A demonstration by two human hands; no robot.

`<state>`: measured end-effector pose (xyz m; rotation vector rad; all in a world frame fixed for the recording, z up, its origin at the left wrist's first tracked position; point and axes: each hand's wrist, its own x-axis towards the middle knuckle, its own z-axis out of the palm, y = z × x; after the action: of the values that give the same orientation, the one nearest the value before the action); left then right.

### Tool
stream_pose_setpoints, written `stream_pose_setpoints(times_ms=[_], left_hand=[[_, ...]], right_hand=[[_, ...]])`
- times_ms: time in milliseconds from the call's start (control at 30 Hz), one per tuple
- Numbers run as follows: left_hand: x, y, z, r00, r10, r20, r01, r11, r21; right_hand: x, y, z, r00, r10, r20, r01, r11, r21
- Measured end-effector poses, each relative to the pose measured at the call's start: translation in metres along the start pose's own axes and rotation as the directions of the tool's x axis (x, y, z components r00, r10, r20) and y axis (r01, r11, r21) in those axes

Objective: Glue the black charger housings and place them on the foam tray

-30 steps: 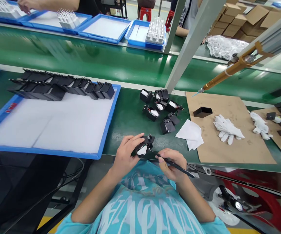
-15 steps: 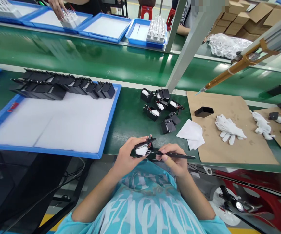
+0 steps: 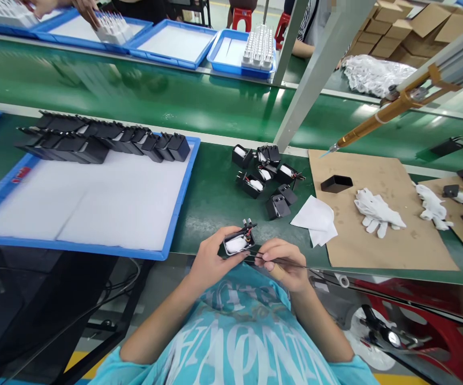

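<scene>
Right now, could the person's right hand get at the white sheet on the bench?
Probably yes: nothing visible blocks the sheet, which lies nearby, though the right hand holds a thin black tool.

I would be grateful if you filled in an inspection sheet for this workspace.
Surface: green table, with a blue-rimmed tray at left and a brown sheet at right.
Job's things: open black unit with white inside; thin black tool; loose black units beyond the hands; rows of black units at the tray's far side.
Clutter: white cloth or paper; white glove and open black case on the brown sheet.
Grip: left hand holds the unit; right hand holds the tool.
Cables: some below the table's left side.
Surroundings: cardboard boxes; co-worker's hand by white pieces.
</scene>
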<state>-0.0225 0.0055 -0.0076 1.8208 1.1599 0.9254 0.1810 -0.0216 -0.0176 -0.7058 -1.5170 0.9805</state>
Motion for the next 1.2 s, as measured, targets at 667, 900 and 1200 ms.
stream_pose_setpoints(times_ms=[667,900,1200], left_hand=[[-0.001,0.001,0.001,0.997,0.073,0.022,-0.073,0.997,0.03],[-0.002,-0.004,0.003,0.998,0.059,0.036,-0.059,0.998,0.001],[0.006,-0.032,-0.008,0.994,-0.032,0.107,0.024,0.997,0.073]], right_hand=[[0.005,-0.004,-0.007,0.998,-0.03,0.055,0.038,0.989,-0.142],[0.006,-0.003,-0.012,0.997,-0.011,0.077,0.018,0.996,-0.085],[-0.015,0.001,-0.038,0.991,-0.027,-0.132,-0.006,0.969,-0.246]])
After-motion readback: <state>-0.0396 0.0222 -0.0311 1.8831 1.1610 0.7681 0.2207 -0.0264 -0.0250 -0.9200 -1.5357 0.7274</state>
